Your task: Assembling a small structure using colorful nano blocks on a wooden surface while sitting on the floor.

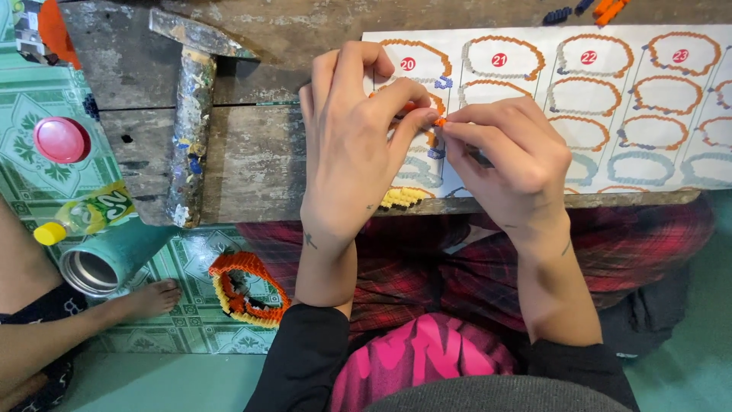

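Note:
My left hand [352,145] and my right hand [509,156] meet above a white printed sheet [610,107] that shows rows of numbered bead-ring patterns. Both pinch a small orange bead piece [438,120] between thumb and fingertips. The piece is mostly hidden by my fingers. A yellow and black beaded piece [404,198] lies at the sheet's near edge under my left wrist. The sheet rests on a worn wooden board [252,152].
A paint-spattered hammer [191,114] lies on the board at the left. On the patterned floor lie an orange and yellow beaded ring [245,288], a teal metal cup [107,263], a plastic bottle [84,217] and a pink lid [61,140]. Another person's foot [149,299] rests nearby.

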